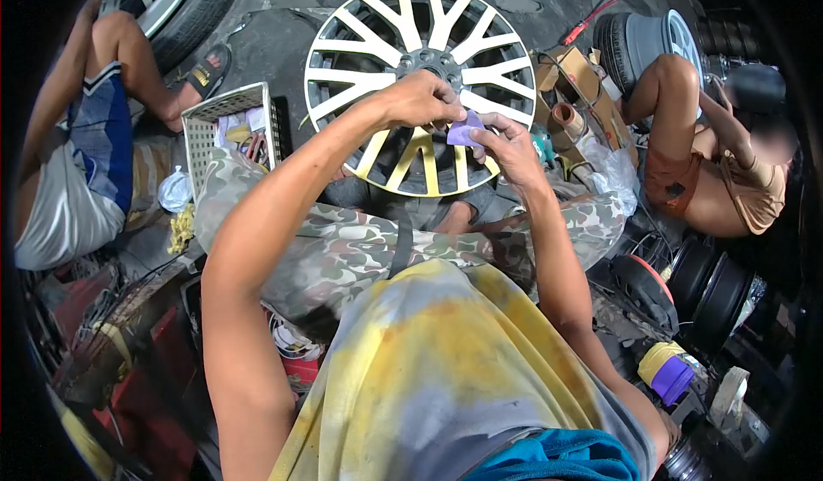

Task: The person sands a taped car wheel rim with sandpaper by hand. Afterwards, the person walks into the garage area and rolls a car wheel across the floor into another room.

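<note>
A small purple sheet [464,129] is held between my two hands, above the right part of a large multi-spoke wheel [371,79]. My left hand [422,101] pinches the sheet's upper left edge with its fingertips. Closed on its right side are the thumb and fingers of my right hand [512,147]. The wheel lies face up in front of my crossed legs. Its spokes look white at the top and yellowish near my lap.
To the left, a white plastic basket [195,142] holds purple and pale pieces. A cardboard box [576,68] stands right of the wheel. Two co-workers sit at the left and right, near other wheels. A yellow and purple roll [667,372] lies at lower right.
</note>
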A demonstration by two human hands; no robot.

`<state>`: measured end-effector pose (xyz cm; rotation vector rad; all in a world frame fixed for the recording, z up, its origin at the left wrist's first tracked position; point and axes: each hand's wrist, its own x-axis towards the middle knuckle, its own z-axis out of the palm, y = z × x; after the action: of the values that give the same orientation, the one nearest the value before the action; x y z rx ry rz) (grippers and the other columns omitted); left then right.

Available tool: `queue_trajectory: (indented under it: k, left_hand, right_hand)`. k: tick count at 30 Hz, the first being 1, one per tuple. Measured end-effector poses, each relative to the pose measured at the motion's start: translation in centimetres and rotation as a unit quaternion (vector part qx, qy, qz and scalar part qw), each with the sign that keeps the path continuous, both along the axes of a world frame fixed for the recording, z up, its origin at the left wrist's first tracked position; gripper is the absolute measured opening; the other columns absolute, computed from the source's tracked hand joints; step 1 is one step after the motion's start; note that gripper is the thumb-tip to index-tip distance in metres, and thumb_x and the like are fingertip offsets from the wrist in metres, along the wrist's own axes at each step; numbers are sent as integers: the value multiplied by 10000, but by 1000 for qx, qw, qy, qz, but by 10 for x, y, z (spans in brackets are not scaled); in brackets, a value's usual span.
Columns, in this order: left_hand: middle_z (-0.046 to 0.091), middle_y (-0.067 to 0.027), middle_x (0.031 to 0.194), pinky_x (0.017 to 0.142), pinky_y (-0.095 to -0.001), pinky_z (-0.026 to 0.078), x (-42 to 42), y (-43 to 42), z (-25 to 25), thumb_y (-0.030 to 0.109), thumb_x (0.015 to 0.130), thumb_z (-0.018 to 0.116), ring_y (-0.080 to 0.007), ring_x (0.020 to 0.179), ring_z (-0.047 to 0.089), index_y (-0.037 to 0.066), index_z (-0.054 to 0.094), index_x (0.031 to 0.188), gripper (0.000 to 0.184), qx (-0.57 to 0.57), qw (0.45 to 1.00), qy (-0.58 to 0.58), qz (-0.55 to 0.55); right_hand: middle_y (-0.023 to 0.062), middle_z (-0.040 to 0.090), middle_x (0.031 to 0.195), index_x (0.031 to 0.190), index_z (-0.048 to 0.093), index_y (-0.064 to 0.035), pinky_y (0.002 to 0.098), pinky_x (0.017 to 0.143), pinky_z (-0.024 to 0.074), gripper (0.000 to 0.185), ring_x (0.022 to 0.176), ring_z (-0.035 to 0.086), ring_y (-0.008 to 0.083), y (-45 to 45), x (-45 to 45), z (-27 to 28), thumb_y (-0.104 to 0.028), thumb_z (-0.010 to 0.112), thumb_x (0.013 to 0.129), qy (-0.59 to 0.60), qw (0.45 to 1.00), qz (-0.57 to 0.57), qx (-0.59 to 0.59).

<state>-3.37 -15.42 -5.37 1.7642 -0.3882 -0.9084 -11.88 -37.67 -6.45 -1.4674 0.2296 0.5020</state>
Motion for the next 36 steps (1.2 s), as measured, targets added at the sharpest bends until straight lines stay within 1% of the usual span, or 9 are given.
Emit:
queue_trajectory:
  k: [5,7,10,11,16,23,28,31,36]
  left_hand:
    - [688,-34,772,621,-256,491,9,-4,7,211,896,762,-90,690,605,33,742,922,181,-43,997,58,26]
    - [686,-42,743,585,-229,486,13,-5,11,217,898,765,-83,643,609,38,730,906,183,-82,992,67,72]
    - [694,-51,747,591,-212,507,15,-7,22,207,909,753,-83,645,634,33,723,948,181,-104,983,112,101]
    - [702,-68,778,618,-210,538,13,-8,26,198,914,747,-94,671,659,20,714,971,190,-126,977,126,117]
    - [710,-135,943,764,-230,622,12,-16,34,177,916,742,-168,815,731,-33,672,1033,250,-197,960,169,102]
    - [711,-119,937,760,-221,619,7,-28,51,165,918,737,-154,815,732,-10,656,1009,214,-246,935,237,92]
    - [704,-123,973,817,-259,615,0,-31,40,159,946,698,-187,868,727,-26,650,1062,224,-277,926,245,76]
    - [717,-142,956,776,-287,625,0,-36,30,151,944,700,-209,855,736,-23,653,1045,207,-235,950,195,65]
    - [713,-147,912,693,-282,634,6,-45,30,70,917,711,-218,818,742,-35,628,990,152,-252,943,200,91]
  right_hand:
    - [57,684,920,1100,666,15,223,655,494,258,735,608,90,2,-1,18,-85,757,880,-4,998,-5,56]
    - [57,680,924,1091,665,8,222,682,492,239,759,607,92,6,-2,34,-66,755,882,-17,993,-75,87]
    - [59,680,945,1100,656,9,230,729,500,247,807,616,95,1,2,32,-60,755,884,-85,992,-82,34]
    - [61,680,950,1104,652,10,232,744,504,252,827,620,97,0,3,34,-59,754,885,-133,987,-90,-18]
    - [107,688,1028,1182,618,51,261,803,545,346,902,653,123,14,8,62,-61,756,886,-217,963,-147,67]
    - [99,711,985,1205,625,40,237,763,543,359,826,653,104,-9,2,71,-54,758,885,-218,970,-112,8]
    - [44,644,894,929,578,-26,219,604,451,159,675,536,61,-9,-1,64,-16,731,887,-220,963,-154,14]
    - [52,629,940,920,543,-22,235,697,456,186,786,529,65,-13,-1,50,4,715,852,-258,947,-166,-93]
    - [59,628,969,947,525,-23,242,760,474,200,841,552,75,-12,-2,51,2,709,874,-238,955,-169,-57]
